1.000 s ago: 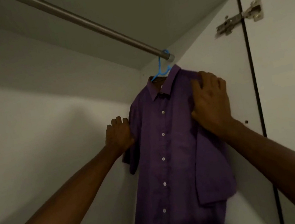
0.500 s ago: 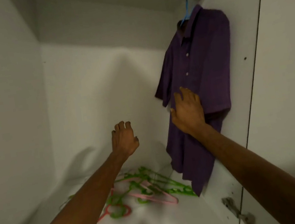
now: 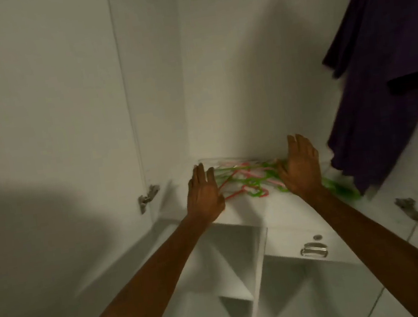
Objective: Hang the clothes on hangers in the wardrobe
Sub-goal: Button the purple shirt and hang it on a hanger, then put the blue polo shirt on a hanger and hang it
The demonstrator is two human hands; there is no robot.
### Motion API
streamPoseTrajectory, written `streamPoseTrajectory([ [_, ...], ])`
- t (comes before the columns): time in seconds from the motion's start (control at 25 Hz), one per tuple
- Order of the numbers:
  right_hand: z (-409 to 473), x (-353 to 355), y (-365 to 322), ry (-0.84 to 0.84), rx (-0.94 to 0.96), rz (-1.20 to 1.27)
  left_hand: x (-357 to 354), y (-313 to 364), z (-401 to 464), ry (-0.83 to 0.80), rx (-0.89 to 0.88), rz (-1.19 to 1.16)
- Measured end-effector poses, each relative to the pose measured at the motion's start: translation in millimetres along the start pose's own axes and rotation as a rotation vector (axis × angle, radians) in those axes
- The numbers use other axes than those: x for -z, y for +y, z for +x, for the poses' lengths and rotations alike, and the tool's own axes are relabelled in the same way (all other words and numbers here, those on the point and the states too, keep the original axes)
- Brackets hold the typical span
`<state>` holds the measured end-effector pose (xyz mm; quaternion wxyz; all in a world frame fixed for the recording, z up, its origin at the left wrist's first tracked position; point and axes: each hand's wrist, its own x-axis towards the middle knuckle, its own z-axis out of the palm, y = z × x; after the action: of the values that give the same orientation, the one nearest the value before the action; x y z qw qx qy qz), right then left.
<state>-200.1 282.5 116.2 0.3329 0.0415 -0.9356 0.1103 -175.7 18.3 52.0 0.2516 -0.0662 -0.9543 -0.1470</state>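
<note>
One purple shirt [image 3: 384, 74] is hanging at the upper right, above and to the right of the pile of hangers [image 3: 251, 182]; its own hanger and the rail are lying out of view. The green and pink hangers are lying tangled on the wardrobe shelf [image 3: 250, 211], unused, so further garments, none in view, are presumably awaiting hanging. The left hand [image 3: 204, 193] and right hand [image 3: 300, 169] are flanking the pile, fingers straight and released, grasping nothing; whether either is touching a hanger cannot be told.

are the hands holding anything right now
Nothing held: left hand and right hand are open above the hangers.
</note>
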Motion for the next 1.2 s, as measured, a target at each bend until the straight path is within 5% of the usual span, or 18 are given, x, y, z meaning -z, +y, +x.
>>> streamPoseTrajectory([
  [0.28, -211.2, -85.8, -130.8, -0.270, 0.142, 0.232, 12.4, -138.7, -279.9, -0.204, 0.186, 0.084],
  [0.44, -298.2, -86.0, -221.4, -0.366, 0.333, 0.338, 58.5, -190.8, -391.1, -0.188, 0.325, 0.114],
  [0.64, -399.7, -79.0, -340.1, -0.227, 0.836, 0.557, 118.9, -234.7, -499.5, -0.156, 0.415, 0.141],
  [0.76, -452.9, -73.8, -417.1, -0.319, 1.040, 0.635, 160.4, -269.2, -558.7, -0.138, 0.615, 0.207],
  [1.2, -497.7, -165.6, -633.5, -0.705, 1.016, 0.529, 212.2, -412.5, -657.6, -0.162, 1.194, 0.229],
])
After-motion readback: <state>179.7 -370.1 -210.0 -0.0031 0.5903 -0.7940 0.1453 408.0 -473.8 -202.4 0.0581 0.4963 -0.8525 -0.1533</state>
